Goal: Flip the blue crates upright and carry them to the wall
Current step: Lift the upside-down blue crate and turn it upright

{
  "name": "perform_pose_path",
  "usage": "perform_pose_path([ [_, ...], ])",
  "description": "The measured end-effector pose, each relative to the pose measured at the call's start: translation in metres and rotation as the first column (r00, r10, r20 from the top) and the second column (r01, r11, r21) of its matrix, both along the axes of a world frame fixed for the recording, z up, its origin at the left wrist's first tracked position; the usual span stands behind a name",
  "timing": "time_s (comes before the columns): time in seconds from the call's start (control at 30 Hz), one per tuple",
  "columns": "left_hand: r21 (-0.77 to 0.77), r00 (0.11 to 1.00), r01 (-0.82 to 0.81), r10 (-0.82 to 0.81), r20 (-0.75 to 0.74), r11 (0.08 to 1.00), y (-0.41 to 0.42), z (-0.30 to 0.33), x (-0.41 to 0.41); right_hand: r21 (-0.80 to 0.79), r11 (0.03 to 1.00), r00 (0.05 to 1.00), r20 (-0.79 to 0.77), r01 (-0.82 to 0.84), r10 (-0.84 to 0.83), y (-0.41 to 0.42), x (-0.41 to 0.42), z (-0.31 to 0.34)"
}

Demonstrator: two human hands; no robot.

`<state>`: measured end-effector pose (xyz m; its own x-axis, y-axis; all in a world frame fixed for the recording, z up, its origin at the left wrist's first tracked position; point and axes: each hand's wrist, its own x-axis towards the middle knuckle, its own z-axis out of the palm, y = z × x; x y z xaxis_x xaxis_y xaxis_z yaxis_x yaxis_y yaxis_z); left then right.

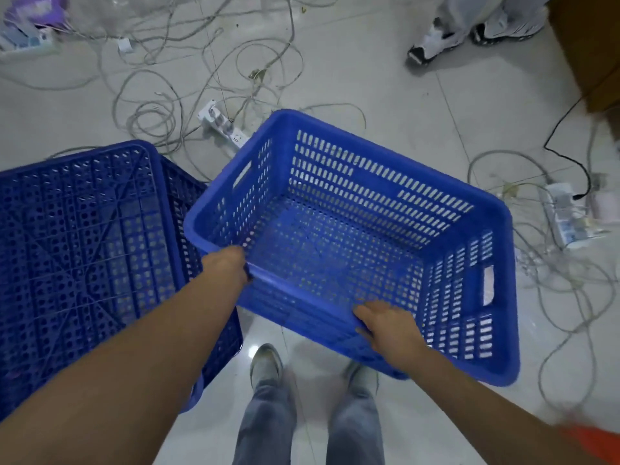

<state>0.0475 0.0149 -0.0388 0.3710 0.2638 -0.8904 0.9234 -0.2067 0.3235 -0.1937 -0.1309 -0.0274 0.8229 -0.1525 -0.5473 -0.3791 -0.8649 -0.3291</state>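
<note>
A blue slotted crate (369,182) is upright with its open top toward me, held off the tiled floor. My left hand (226,266) grips the near rim at its left corner, fingers curled over the edge. My right hand (385,322) grips the same near rim further right. A second blue crate (84,246) lies upside down on the floor at the left, its ribbed bottom facing up, partly behind my left forearm.
Tangled grey cables (208,72) and white power strips (221,125) cover the floor beyond the crates and at the right (567,216). Another person's shoes (432,41) stand at the top right beside a brown cabinet (590,52). My own feet (268,364) are below the held crate.
</note>
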Motion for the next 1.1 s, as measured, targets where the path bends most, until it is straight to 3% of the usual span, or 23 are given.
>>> perform_pose_path([
  [0.07, -0.043, 0.999, 0.0, -0.002, -0.045, 0.999, 0.009, -0.004, -0.018, 0.015, 1.0, 1.0, -0.009, -0.004, 0.004, 0.003, -0.009, -0.008],
  [0.13, -0.072, 0.991, -0.11, 0.104, -0.083, 0.991, 0.01, 0.005, -0.041, -0.026, 0.998, 0.999, -0.018, -0.048, 0.048, 0.003, -0.018, -0.015],
  [0.3, -0.045, 0.952, -0.273, 0.262, -0.16, 0.961, 0.034, -0.027, -0.075, -0.216, 0.973, 0.992, -0.107, -0.088, 0.066, -0.005, -0.029, -0.023],
  [0.47, -0.06, 0.885, -0.408, 0.378, -0.273, 0.911, 0.051, -0.042, -0.113, -0.143, 0.989, 0.939, -0.344, -0.029, -0.023, -0.014, -0.043, -0.034],
  [0.63, -0.018, 0.839, -0.484, 0.457, -0.294, 0.875, 0.058, -0.054, -0.137, -0.159, 0.987, 0.918, -0.388, 0.02, -0.081, -0.008, -0.057, -0.053],
  [0.93, 0.032, 0.906, -0.279, 0.275, -0.321, 0.96, 0.077, -0.071, -0.136, -0.155, 0.988, 0.89, -0.446, 0.029, -0.096, 0.022, -0.073, -0.09],
  [1.0, 0.078, 0.929, -0.041, 0.066, -0.365, 0.996, 0.085, -0.065, -0.132, -0.11, 0.992, 0.868, -0.487, 0.054, -0.101, 0.023, -0.072, -0.09],
  [1.1, 0.117, 0.841, 0.377, -0.287, -0.459, 0.919, 0.096, -0.056, -0.122, -0.012, 0.996, 0.824, -0.56, 0.092, -0.083, 0.012, -0.064, -0.084],
])
